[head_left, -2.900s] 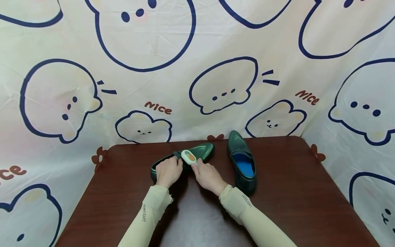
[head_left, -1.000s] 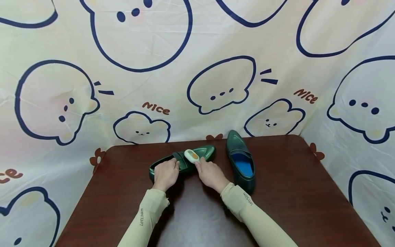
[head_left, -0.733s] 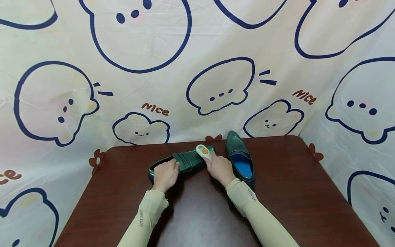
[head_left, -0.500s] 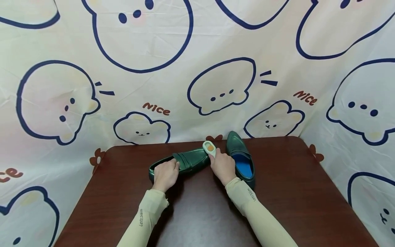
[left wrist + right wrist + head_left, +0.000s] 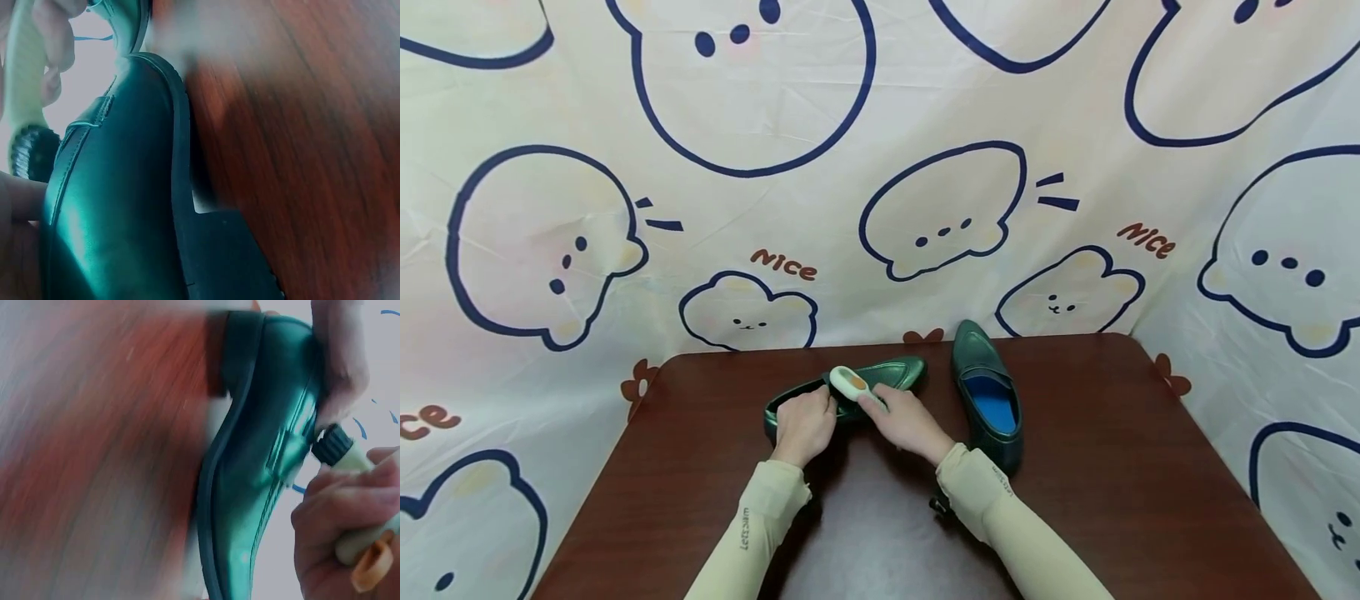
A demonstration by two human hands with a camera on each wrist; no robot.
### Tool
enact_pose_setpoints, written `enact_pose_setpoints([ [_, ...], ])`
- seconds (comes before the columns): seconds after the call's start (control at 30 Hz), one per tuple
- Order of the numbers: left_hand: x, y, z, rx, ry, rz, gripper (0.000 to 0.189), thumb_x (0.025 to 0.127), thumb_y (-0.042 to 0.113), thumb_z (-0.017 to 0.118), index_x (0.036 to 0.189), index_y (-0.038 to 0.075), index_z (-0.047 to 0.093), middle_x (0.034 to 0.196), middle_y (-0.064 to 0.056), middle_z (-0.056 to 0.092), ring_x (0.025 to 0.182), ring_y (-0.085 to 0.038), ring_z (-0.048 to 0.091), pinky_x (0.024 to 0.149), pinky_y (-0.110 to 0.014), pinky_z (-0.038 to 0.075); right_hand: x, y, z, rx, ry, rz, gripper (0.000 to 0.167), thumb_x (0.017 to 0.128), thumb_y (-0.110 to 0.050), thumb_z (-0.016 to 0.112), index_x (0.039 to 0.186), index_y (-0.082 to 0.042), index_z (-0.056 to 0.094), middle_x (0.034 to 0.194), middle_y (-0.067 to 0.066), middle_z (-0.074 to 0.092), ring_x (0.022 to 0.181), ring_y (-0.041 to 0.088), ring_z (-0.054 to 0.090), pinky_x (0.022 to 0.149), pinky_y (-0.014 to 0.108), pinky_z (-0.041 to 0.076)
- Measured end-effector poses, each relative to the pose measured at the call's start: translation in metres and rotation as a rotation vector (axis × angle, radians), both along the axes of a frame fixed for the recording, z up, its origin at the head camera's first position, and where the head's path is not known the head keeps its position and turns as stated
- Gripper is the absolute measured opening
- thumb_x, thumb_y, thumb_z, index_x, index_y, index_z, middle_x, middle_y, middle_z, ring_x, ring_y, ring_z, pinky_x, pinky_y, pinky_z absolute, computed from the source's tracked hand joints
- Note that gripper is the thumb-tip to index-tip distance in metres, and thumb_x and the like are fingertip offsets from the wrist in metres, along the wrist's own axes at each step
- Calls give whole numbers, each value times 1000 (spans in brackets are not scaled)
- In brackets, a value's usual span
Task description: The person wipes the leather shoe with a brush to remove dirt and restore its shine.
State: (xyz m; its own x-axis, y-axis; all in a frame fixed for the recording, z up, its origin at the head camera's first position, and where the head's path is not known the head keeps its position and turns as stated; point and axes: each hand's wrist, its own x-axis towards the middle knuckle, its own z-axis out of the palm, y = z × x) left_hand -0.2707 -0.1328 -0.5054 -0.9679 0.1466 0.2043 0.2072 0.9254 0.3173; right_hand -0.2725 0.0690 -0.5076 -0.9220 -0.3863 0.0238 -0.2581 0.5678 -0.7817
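A dark green loafer (image 5: 891,373) lies across the back of the table, toe pointing right. My left hand (image 5: 805,427) grips it by the opening near the heel; in the left wrist view, fingers (image 5: 25,199) show along its upper edge. Between the fingers of my right hand (image 5: 910,423) is a pale shoe brush (image 5: 848,383) with an orange patch on its head. Its dark bristles (image 5: 333,445) are right at the loafer's strap, close to the left fingers. From the handle's end hangs an orange loop (image 5: 373,565).
To the right stands the matching green loafer (image 5: 976,348) with a blue insole, toe toward the back. The brown table (image 5: 1097,450) meets a white cloth (image 5: 842,208) printed with cartoon bears at its back and sides. A small dark object (image 5: 938,504) shows beneath the right sleeve.
The brush first slid right along the loafer to its toe, then came back left to the strap, the right hand moving with it. The left hand kept its hold on the shoe.
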Motion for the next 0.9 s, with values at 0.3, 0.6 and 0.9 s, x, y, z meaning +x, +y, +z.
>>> enact_pose_setpoints([
  [0.3, 0, 0, 0, -22, -20, 5, 38, 108, 28, 51, 72, 15, 53, 61, -1, 48, 56, -21, 52, 52, -36, 39, -3, -5, -6, 81, 116, -98, 36, 109, -44, 49, 88, -16, 53, 65, -3, 42, 54, 13, 40, 56, 27, 36],
  [0.6, 1, 2, 0, -13, -30, -21, 37, 108, 27, 50, 73, 16, 51, 61, -1, 47, 55, -19, 49, 53, -34, 36, -9, 7, -12, 112, 109, -183, 38, 108, -44, 51, 99, -9, 63, 72, 5, 55, 58, 16, 45, 59, 30, 39],
  [0.9, 1, 1, -1, 13, 8, -32, 38, 108, 26, 51, 71, 16, 48, 60, 0, 44, 52, -17, 44, 51, -32, 33, -21, 31, -15, 320, 182, -373, 46, 106, -46, 56, 126, -6, 67, 104, 19, 75, 79, 32, 70, 69, 48, 56],
])
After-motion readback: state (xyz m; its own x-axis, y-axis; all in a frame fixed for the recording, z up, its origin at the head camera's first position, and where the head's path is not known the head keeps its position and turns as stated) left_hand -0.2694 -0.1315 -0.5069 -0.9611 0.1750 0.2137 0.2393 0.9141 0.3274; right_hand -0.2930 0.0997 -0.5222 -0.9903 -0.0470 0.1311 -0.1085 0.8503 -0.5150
